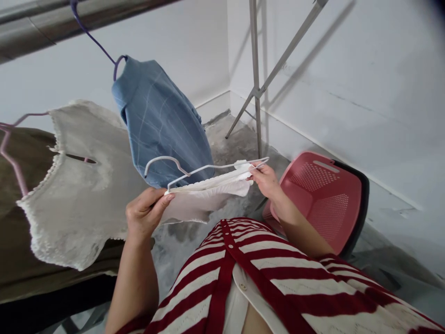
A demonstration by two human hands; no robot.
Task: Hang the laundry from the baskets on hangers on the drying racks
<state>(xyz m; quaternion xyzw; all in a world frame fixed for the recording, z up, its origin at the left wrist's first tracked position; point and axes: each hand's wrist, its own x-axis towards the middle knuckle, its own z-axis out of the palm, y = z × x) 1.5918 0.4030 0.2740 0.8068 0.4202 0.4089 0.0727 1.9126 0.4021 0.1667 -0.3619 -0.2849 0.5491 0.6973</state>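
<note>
A white wire hanger (194,170) lies level in front of me with a small white garment (208,192) draped under it. My left hand (144,215) is closed, pinching the left end of the garment and the hanger. My right hand (266,178) is closed in a pinch on the right end, where the cloth is bunched at the hanger's tip. The hook of the hanger curves up toward the left.
A blue checked shirt (160,120) hangs on a purple hanger. A cream knit top (74,185) and an olive garment (21,185) hang at the left. A red laundry basket (321,199) stands on the floor at the right. Metal rack legs (256,83) stand by the white wall.
</note>
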